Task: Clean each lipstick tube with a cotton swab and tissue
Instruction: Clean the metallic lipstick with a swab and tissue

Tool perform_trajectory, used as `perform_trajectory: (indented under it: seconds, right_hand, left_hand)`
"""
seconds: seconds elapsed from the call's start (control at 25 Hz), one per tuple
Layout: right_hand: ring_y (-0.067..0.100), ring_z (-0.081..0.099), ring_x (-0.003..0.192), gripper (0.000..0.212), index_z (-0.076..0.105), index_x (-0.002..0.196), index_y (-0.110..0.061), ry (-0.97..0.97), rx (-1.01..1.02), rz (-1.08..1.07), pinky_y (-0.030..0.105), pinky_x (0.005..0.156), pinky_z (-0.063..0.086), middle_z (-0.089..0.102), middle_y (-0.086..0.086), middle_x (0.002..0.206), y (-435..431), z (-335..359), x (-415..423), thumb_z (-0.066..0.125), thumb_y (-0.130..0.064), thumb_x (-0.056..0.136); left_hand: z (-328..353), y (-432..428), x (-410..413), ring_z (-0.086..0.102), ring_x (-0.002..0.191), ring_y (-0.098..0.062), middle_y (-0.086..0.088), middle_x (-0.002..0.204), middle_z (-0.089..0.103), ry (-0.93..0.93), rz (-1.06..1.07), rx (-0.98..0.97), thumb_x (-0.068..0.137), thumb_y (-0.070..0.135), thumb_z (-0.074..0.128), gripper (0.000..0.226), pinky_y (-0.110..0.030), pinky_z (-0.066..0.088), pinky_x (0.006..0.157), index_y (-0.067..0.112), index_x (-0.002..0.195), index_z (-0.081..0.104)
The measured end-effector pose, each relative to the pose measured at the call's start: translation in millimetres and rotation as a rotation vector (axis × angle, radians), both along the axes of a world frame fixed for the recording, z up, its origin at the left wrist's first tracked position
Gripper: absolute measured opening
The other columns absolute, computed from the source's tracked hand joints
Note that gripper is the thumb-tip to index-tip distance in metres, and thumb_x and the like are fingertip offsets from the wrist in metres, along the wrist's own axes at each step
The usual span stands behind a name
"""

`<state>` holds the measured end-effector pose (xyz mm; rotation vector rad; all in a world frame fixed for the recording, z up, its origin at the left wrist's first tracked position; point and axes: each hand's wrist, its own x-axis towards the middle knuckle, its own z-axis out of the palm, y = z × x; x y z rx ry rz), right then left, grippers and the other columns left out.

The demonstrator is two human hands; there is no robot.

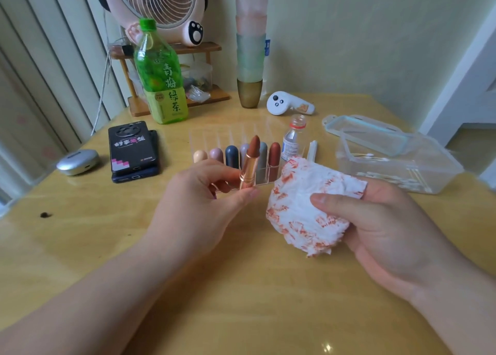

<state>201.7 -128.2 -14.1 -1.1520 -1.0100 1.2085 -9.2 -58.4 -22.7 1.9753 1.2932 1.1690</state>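
Note:
My left hand [204,193] pinches an open lipstick [249,164] by its rose-gold base, held upright with the brown-red bullet fully out. My right hand [375,220] grips a crumpled white tissue [298,207] smeared with orange-red marks, just right of the lipstick and apart from it. Behind them a clear acrylic rack [265,175] holds several capped lipsticks [232,154] in a row. Loose cotton swabs [312,149] lie beside the rack.
A small open bottle [292,137] stands behind the rack. A clear plastic box of swabs [397,167] sits at right, its lid leaning on it. Two stacked phones [132,150], a green tea bottle [161,75], a white controller [288,103], a silver case [77,161] and a cup stack [250,67] crowd the back.

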Motion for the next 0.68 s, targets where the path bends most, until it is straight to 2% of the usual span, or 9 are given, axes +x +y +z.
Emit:
perform_trajectory:
  seconds: [0.12, 0.24, 0.44, 0.68]
  right_hand:
    - [0.036, 0.070, 0.102, 0.025, 0.072, 0.107, 0.001, -0.004, 0.003, 0.018, 0.060, 0.100, 0.045, 0.073, 0.020, 0.107, 0.1, 0.4, -0.1, 0.057, 0.002, 0.087]
    - [0.036, 0.069, 0.104, 0.027, 0.071, 0.110, 0.001, -0.004, -0.001, 0.030, 0.059, 0.101, 0.045, 0.072, 0.019, 0.110, 0.2, 0.5, 0.1, 0.057, 0.002, 0.087]
    - [0.038, 0.069, 0.104, 0.028, 0.070, 0.110, 0.002, -0.007, -0.004, 0.025, 0.063, 0.099, 0.044, 0.072, 0.021, 0.110, 0.6, 0.9, 0.1, 0.058, 0.000, 0.085]
    - [0.035, 0.070, 0.102, 0.027, 0.071, 0.109, 0.000, -0.012, -0.003, 0.003, 0.059, 0.100, 0.045, 0.073, 0.019, 0.108, 0.5, 3.3, 0.0, 0.057, 0.002, 0.086]
  left_hand:
    - [-2.0, -2.1, 0.0, 0.052, 0.067, 0.005, 0.014, 0.073, 0.062, 0.092, -0.027, 0.077, 0.072, 0.036, 0.084, 0.013, -0.006, 0.037, 0.061, 0.031, 0.083, 0.078]
    - [-2.4, -3.8, 0.9, 0.050, 0.066, 0.006, 0.013, 0.077, 0.063, 0.130, -0.052, 0.103, 0.072, 0.038, 0.083, 0.021, -0.006, 0.035, 0.059, 0.028, 0.090, 0.080]
    - [-1.5, -8.7, -0.7, 0.051, 0.061, 0.007, 0.014, 0.074, 0.065, 0.074, -0.025, 0.070, 0.072, 0.041, 0.082, 0.015, -0.007, 0.035, 0.055, 0.035, 0.086, 0.078]
    - [-0.1, -8.7, -0.1, 0.051, 0.061, 0.009, 0.018, 0.074, 0.065, 0.087, -0.024, 0.082, 0.073, 0.042, 0.082, 0.014, -0.005, 0.034, 0.054, 0.035, 0.085, 0.077]
